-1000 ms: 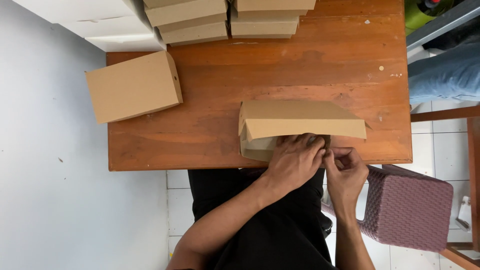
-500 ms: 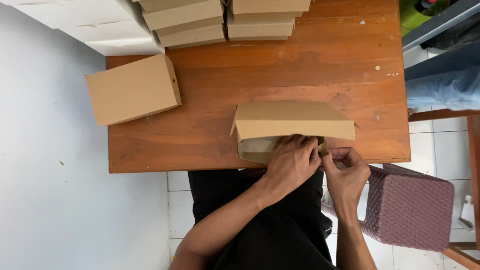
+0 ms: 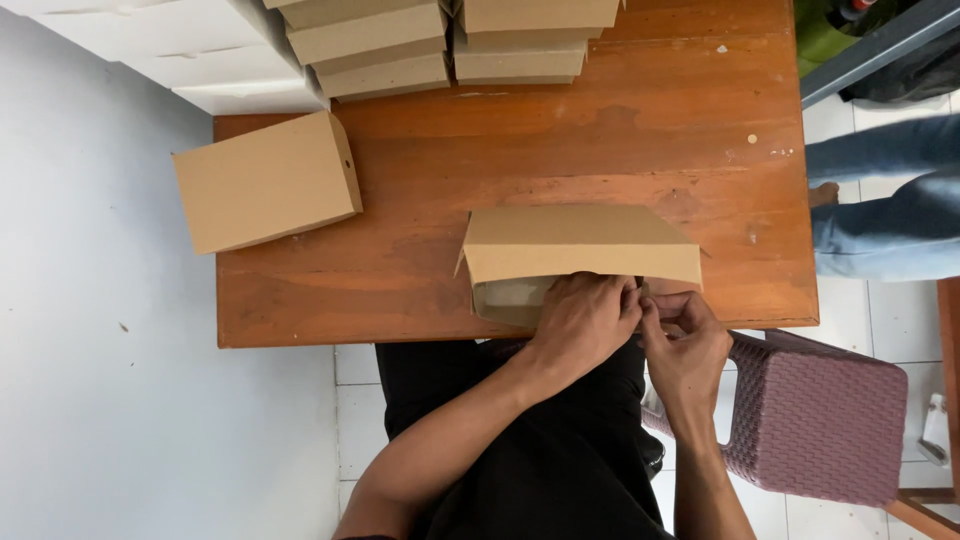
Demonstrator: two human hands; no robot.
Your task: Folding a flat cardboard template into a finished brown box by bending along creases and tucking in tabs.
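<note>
At the lower centre of the head view, the half-folded brown cardboard box lies on the orange-brown wooden table, near its front edge. The left hand presses on the box's front flap with its fingers closed over it. Just beside it, the right hand pinches the flap's right end. A finished brown cardboard box lies at the left edge of the table, and stacked flat brown boxes stand at the upper centre.

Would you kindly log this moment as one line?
left hand: on half-folded brown cardboard box | right hand: pinching its front edge | wooden table
</note>
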